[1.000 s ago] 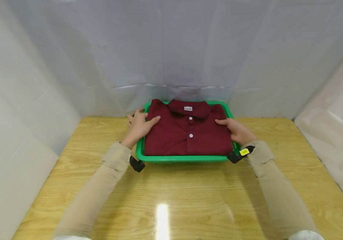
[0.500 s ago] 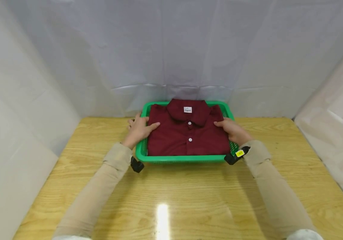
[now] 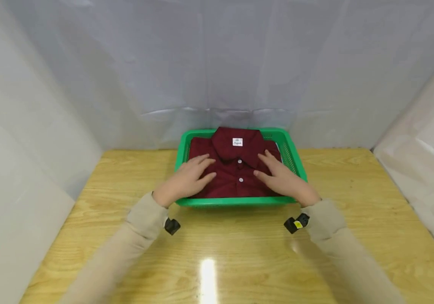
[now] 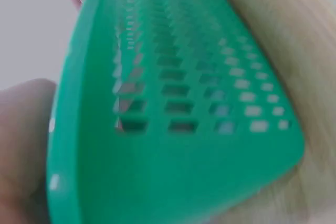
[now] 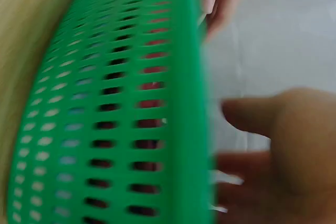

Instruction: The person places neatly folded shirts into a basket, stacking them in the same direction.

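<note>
A folded maroon shirt [image 3: 220, 181] with a collar, white label and white buttons lies in a green plastic basket [image 3: 235, 202]. My left hand [image 3: 186, 177] spreads its fingers over the shirt's left part in the head view. From the other side, my right hand [image 3: 283, 179] reaches over the right part, thumb and fingers apart. Neither hand grips anything. In the left wrist view the basket's perforated wall [image 4: 157, 166] fills the picture. The right wrist view shows the wall [image 5: 121, 129] with my right hand [image 5: 294, 145] above the rim.
The basket stands on a wooden table [image 3: 239, 253] near its back edge. White sheeting [image 3: 239, 63] hangs behind and at both sides. Through the wall's holes, bluish and dark cloth shows below the maroon one in the right wrist view.
Both hands have let go of the shirt's side edges and moved inward over it, nearer the front. The shirt has settled lower in the basket.
</note>
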A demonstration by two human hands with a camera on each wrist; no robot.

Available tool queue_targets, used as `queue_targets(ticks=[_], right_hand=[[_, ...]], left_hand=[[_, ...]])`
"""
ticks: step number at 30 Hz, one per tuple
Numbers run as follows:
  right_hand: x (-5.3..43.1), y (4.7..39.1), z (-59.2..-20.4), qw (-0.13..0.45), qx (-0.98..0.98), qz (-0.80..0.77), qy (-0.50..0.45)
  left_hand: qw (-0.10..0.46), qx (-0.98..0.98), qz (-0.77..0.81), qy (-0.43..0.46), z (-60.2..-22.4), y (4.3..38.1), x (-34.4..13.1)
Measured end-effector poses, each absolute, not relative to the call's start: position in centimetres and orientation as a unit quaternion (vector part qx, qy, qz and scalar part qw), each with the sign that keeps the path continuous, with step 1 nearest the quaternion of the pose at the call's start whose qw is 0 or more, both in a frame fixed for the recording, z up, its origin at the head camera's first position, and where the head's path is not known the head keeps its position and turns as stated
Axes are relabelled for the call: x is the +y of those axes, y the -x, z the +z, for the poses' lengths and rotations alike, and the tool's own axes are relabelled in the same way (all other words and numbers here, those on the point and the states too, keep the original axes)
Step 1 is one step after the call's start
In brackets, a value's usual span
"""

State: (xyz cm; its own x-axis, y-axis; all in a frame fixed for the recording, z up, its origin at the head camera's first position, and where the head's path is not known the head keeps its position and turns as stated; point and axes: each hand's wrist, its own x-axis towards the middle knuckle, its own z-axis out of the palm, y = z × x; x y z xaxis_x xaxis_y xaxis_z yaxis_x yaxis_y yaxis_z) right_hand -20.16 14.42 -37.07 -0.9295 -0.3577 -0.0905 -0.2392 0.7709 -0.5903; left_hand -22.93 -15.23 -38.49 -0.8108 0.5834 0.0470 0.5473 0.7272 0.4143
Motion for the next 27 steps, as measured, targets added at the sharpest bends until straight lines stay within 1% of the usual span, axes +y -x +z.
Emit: queue_targets(ticks=[3,5,9,13,14,16,18,21,23,25,27], right_hand=[[14.1,19.5,-38.2,0.148,0.946,-0.231,0.175],[14.1,19.3,-38.7,0.162,0.953,-0.193,0.167],[14.4,19.4,-39.5,0.165,0.963,-0.169,0.132],[14.5,19.7,-40.1,0.161,0.963,-0.184,0.111],[14.5,19.7,-40.2,0.160,0.963,-0.191,0.107],[14.4,19.7,-40.4,0.156,0.962,-0.201,0.102],[14.4,19.5,-40.5,0.141,0.962,-0.213,0.098],[14.5,19.1,-40.7,0.081,0.964,-0.225,0.116],[14.6,18.8,-40.8,0.022,0.960,-0.234,0.150],[14.6,18.6,-41.0,-0.031,0.951,-0.238,0.194],[14.6,18.3,-41.2,-0.069,0.939,-0.238,0.239]], left_hand=[[0.139,0.932,0.141,-0.302,-38.8,22.1,-14.4],[0.180,0.931,0.121,-0.293,-39.1,22.0,-14.0],[0.228,0.925,0.138,-0.272,-39.4,22.2,-13.7],[0.254,0.920,0.158,-0.255,-39.8,22.5,-13.7],[0.252,0.920,0.162,-0.252,-39.9,22.5,-13.7],[0.227,0.924,0.167,-0.260,-40.1,22.5,-13.7],[0.171,0.929,0.168,-0.280,-40.1,22.1,-13.7],[0.061,0.930,0.163,-0.325,-40.0,21.0,-13.3],[0.016,0.925,0.155,-0.346,-39.7,20.0,-12.9],[0.014,0.923,0.143,-0.358,-39.5,19.0,-12.5],[0.033,0.925,0.124,-0.357,-39.3,18.1,-12.1]])
